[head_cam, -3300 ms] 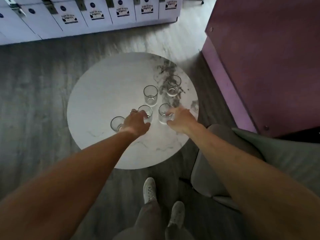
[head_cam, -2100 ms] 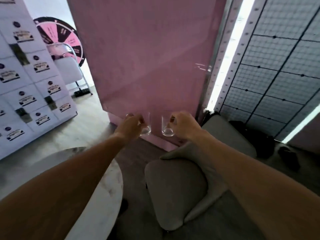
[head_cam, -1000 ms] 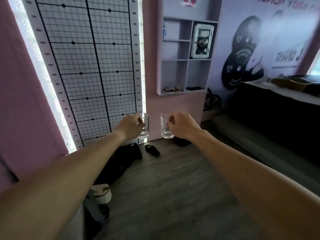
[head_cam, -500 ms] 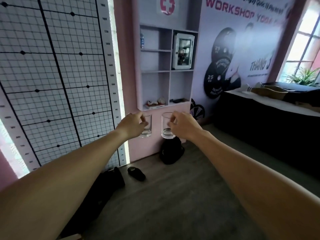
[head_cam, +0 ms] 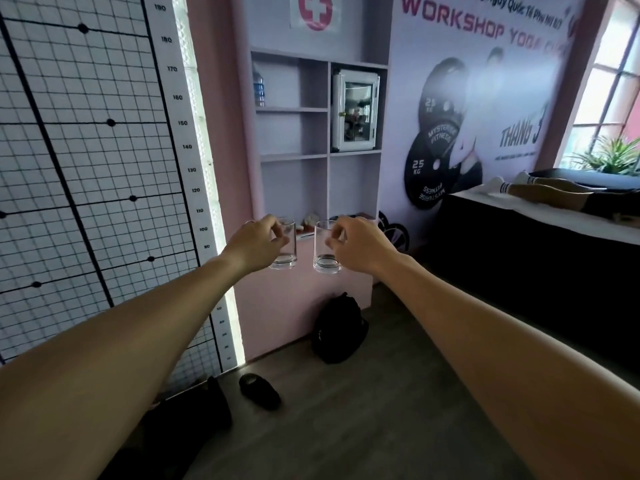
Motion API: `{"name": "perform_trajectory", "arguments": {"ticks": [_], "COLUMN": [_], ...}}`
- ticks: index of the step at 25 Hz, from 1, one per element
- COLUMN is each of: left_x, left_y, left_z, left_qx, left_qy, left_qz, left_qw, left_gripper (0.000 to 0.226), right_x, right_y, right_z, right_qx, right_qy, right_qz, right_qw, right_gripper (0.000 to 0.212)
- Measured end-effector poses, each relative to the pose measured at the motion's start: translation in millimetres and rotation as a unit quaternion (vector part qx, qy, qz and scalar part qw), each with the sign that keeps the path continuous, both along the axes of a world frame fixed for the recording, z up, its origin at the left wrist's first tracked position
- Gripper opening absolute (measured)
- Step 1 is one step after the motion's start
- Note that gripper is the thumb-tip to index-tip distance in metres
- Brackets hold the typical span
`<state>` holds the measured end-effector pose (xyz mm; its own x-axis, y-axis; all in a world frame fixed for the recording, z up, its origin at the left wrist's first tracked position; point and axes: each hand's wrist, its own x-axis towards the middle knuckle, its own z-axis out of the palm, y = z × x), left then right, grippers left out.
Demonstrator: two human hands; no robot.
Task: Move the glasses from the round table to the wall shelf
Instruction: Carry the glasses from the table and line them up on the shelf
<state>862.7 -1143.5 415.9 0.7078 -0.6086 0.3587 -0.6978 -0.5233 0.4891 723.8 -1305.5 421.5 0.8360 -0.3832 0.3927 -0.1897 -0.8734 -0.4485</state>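
Observation:
My left hand [head_cam: 256,245] grips a clear glass tumbler [head_cam: 286,252] by its side, and my right hand [head_cam: 356,245] grips a second clear tumbler [head_cam: 323,251]. Both glasses are upright, held side by side at arm's length in front of the lilac wall shelf [head_cam: 317,157]. The shelf has several open compartments; small items lie in its bottom row, partly hidden behind my hands. The round table is out of view.
A white cabinet with a glass door [head_cam: 355,110] fills one shelf compartment and a water bottle [head_cam: 258,88] stands top left. A black backpack [head_cam: 339,329] and a dark shoe [head_cam: 259,391] lie on the floor below. A black bench [head_cam: 540,251] stands right, with a person's legs on it.
I picked a glass up in each hand from the round table, turned right and came towards the wall shelf, which now looks larger and nearer. Both glasses stay held upright.

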Motion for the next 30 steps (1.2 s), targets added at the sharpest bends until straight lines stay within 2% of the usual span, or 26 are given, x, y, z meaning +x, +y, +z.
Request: {"name": "perform_trajectory", "arguments": {"ticks": [6,16,23,30], "left_x": [75,202,343,492], "left_y": [-113,-231,-296,-346], "left_z": [22,29,22,63], "left_qx": [-0.021,-0.029,-0.027,-0.034], "left_qy": [-0.004,-0.007,-0.029,-0.041], "left_qz": [0.013,0.045,0.073,0.105], "left_qw": [1.0,0.999,0.997,0.993], "left_gripper": [0.018,0.017,0.015,0.015], "right_x": [78,213,355,513], "right_y": [-117,-244,-310,-360], "right_z": [26,35,32,71], "right_qx": [-0.026,-0.022,-0.019,-0.008], "right_qy": [-0.002,-0.018,-0.025,-0.053], "right_qz": [0.016,0.05,0.073,0.086], "right_qw": [1.0,0.998,0.997,0.995], "right_gripper": [0.016,0.016,0.016,0.007]}}
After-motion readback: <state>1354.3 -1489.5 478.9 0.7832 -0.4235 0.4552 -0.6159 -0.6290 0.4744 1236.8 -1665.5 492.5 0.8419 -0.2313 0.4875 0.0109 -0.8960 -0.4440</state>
